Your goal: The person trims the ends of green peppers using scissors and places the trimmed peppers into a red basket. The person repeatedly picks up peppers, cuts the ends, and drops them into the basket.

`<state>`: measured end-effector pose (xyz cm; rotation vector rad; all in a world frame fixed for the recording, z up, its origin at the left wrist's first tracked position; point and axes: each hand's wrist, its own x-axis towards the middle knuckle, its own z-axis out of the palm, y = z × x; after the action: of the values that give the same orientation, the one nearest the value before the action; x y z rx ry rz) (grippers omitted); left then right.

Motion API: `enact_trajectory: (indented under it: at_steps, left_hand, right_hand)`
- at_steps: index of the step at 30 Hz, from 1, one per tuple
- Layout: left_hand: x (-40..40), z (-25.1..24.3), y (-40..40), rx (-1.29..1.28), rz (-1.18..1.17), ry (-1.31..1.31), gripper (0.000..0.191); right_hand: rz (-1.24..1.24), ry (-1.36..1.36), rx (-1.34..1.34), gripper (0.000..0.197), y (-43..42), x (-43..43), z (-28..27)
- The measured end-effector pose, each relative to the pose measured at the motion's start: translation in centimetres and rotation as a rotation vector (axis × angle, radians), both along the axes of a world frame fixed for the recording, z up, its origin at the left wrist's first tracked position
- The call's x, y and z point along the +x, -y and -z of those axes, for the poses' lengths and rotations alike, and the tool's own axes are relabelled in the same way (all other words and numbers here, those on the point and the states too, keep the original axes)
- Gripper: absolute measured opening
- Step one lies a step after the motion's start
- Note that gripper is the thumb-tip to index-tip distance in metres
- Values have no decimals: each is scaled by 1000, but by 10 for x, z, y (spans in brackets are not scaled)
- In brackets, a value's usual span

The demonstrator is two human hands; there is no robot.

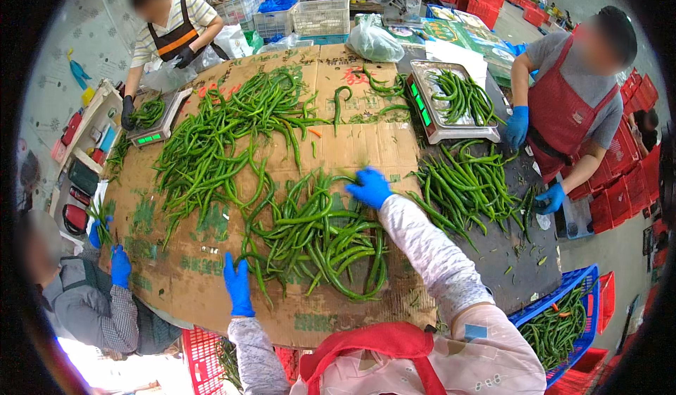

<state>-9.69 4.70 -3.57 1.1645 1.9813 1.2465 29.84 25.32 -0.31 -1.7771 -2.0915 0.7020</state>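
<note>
A loose pile of long green chili peppers (322, 231) lies on the cardboard-covered table (369, 147) in front of me. My left hand (239, 284), in a blue glove, is at the pile's lower left edge, its fingers apart and nothing in it. At the pile's upper right is my right hand (369, 188), also blue-gloved; a blurred green pepper shows by its fingertips, and whether it is gripped is unclear. A larger heap of peppers (211, 152) spreads beyond to the left, and another pile (470, 189) lies to the right on the dark tabletop.
Peppers rest on a digital scale (454, 99) at the right and a second scale (158, 118) at the far left. Three co-workers stand around the table, all gloved. A blue basket of peppers (554, 321) is at lower right, a red basket (203, 363) below the near edge.
</note>
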Motion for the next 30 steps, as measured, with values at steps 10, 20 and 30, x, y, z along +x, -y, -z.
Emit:
enact_trajectory:
  at_steps: [10, 20, 30]
  left_hand:
    - [129, -60, 15, 36, 270, 358, 62]
    - [105, -51, 68, 222, 153, 28, 46]
    - [172, -83, 91, 345, 188, -92, 18]
  right_hand:
    - [-444, -261, -264, 65, 104, -23, -48]
    - [293, -738, 51, 30, 229, 115, -20]
    - [134, -215, 281, 21, 207, 22, -41]
